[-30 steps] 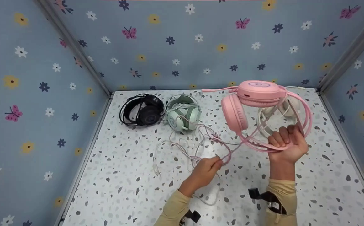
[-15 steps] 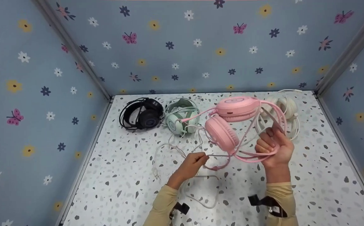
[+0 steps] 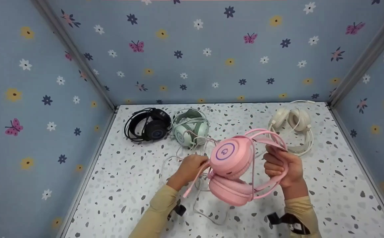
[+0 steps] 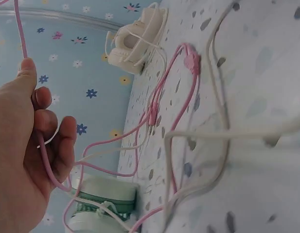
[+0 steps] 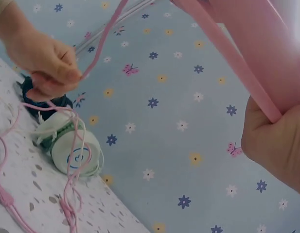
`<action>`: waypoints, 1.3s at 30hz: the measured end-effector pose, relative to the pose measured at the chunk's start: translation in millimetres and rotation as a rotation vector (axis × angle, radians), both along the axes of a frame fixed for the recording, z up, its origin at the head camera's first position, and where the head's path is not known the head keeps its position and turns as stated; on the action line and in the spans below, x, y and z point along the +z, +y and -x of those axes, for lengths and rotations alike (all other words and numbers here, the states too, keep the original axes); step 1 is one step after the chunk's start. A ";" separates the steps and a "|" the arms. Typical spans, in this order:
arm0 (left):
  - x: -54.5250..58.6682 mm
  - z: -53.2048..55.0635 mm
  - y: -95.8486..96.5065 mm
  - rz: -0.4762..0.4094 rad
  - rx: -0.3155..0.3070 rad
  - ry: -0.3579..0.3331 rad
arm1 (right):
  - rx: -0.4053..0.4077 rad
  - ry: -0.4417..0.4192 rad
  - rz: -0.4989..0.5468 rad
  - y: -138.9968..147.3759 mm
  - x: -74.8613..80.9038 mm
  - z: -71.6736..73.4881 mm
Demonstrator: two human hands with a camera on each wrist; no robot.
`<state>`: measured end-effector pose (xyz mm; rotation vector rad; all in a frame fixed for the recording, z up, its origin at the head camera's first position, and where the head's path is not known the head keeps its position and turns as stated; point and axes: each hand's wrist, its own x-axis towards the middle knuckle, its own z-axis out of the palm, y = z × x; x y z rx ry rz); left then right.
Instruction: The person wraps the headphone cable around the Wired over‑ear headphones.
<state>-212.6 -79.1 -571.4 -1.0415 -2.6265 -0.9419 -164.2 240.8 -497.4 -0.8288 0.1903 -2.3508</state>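
Observation:
My right hand (image 3: 287,168) grips the headband of a pink headset (image 3: 233,157), held up over the table with its ear cups toward the left and its microphone boom slanting down. In the right wrist view, the thumb and palm wrap the pink band (image 5: 237,68). My left hand (image 3: 189,168) pinches the headset's pink cable (image 4: 21,36) between thumb and fingers. Below the pinch, the cable loops past the curled fingers and trails down to the table among white cords. From the head camera, the ear cups partly cover the cable and the left fingertips.
Black headphones (image 3: 155,129) and mint-green headphones (image 3: 182,135) lie side by side at the back left. White headphones (image 3: 299,119) lie at the back right, behind my right hand. A loose white cord (image 3: 211,220) curves across the speckled table (image 3: 112,198). Flowered walls enclose the back and sides.
The pink headset has come down and left, turning so one ear cup's round logo faces the camera. My left hand has moved left with the cable. The white headphones are now more visible.

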 end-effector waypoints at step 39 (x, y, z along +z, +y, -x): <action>108.0 -34.5 49.3 -0.181 -0.032 -0.200 | -1.345 -0.300 -0.569 -7.3 10.6 29.6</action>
